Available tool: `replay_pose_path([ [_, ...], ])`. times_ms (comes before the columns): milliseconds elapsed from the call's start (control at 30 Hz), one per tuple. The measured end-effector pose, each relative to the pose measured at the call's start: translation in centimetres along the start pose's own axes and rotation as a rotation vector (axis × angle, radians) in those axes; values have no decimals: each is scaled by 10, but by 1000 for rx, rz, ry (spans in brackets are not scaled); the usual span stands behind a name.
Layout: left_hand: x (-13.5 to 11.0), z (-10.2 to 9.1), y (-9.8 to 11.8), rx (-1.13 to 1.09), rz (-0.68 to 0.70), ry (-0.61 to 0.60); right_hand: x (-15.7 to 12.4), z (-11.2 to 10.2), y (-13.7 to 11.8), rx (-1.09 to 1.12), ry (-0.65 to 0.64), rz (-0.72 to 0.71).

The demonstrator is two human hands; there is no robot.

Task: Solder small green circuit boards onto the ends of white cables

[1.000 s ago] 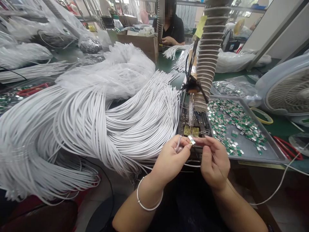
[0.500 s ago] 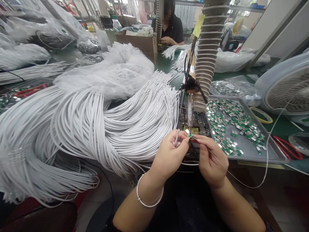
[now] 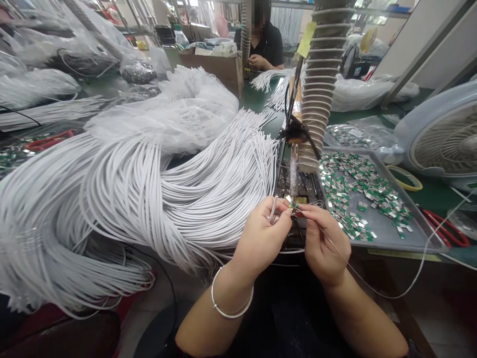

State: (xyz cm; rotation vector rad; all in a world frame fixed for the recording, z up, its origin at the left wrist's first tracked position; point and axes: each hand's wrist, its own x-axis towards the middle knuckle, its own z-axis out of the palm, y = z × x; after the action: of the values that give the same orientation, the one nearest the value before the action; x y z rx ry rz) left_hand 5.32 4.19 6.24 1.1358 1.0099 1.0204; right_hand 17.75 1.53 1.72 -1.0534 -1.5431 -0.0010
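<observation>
My left hand pinches the end of a white cable together with a small green and silver connector piece. My right hand pinches a thin solder wire whose tip meets the connector. Both hands hold these just under the tip of a fixed soldering iron, above its dark stand. A silver bangle is on my left wrist.
A huge bundle of white cables fills the left. A grey tray of several green connector pieces lies right, beside a ribbed extraction hose, a white fan, a tape ring and red-handled pliers. A seated person works at the far end.
Both hands moved up and slightly away from me, bringing the connector and the solder wire under the iron's tip. The loose solder wire swung lower at the right.
</observation>
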Motion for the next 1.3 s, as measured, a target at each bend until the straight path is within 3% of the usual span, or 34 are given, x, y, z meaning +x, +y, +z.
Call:
replay_pose_path([
  [500, -3, 1, 0, -14, 35, 0, 0, 1, 1, 17, -16, -12],
  [1100, -9, -4, -21, 143, 16, -72, -12, -5, 4, 46, -49, 99],
  [1300, -7, -2, -19, 144, 37, -26, -11, -4, 4, 26, -59, 74],
])
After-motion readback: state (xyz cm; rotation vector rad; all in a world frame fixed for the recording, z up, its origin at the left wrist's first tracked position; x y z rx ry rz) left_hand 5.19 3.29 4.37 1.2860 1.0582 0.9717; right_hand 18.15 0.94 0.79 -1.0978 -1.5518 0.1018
